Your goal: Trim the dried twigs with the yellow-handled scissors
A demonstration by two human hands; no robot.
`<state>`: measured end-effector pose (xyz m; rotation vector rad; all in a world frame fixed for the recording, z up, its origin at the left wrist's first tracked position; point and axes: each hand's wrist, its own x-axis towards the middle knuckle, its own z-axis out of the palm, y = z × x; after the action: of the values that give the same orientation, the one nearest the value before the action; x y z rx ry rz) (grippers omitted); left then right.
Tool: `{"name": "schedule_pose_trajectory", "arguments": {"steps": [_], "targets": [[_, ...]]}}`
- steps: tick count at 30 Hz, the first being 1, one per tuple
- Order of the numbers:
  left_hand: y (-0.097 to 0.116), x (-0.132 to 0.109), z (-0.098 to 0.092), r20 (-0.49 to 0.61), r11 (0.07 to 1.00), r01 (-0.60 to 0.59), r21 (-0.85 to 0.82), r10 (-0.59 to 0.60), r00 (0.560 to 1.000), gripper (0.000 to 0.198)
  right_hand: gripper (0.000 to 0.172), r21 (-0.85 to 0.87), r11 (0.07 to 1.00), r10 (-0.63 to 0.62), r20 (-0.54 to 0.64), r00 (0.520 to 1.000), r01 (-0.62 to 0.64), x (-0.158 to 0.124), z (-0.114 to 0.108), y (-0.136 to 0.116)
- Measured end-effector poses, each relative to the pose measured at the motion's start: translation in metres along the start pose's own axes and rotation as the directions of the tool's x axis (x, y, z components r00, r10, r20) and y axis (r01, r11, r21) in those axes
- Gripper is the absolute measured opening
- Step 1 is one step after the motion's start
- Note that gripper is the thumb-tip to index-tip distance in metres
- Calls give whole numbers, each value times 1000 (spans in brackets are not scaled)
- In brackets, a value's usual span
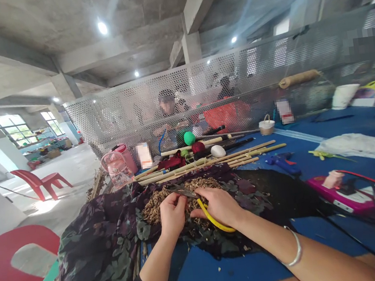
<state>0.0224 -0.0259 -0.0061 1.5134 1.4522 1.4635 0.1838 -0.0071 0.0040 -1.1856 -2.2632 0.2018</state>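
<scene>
Yellow-handled scissors point(214, 220) are in my right hand point(223, 205), their dark blades pointing left and away from me. My left hand point(173, 213) is pinched closed just beside the blades; whatever its fingertips hold is too small to make out. Both hands are over a heap of small dried brown bits point(153, 207), which looks like plant pieces. Beneath the heap spreads a dark floral cloth point(108, 246), draped over the near left side of the blue table point(197, 278).
Bamboo sticks point(244, 155), a green ball point(189, 138) and a white egg-shaped ball point(218, 151) lie behind the heap. To the right are a blue glue gun point(283, 164) and a magenta power strip point(346, 196) with cords. Behind a perforated metal panel point(118, 103) sits another person point(170, 110).
</scene>
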Motion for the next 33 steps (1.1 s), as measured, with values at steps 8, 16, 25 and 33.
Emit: {"name": "schedule_pose_trajectory", "arguments": {"steps": [8,16,25,33], "targets": [[6,1,0,59,992,67,-106,-61,996,22,45,-26,999,21,41,999,-20,0,-6,0],[-2,14,-21,-89,951,20,310,8,996,18,61,-32,999,-21,43,999,23,5,-21,23],[-16,17,-27,-33,851,-93,517,128,991,15,58,17,1000,9,59,998,-10,7,-28,34],[-10,9,-14,375,723,-285,630,37,926,30,53,41,999,25,26,999,-26,8,-23,35]]}}
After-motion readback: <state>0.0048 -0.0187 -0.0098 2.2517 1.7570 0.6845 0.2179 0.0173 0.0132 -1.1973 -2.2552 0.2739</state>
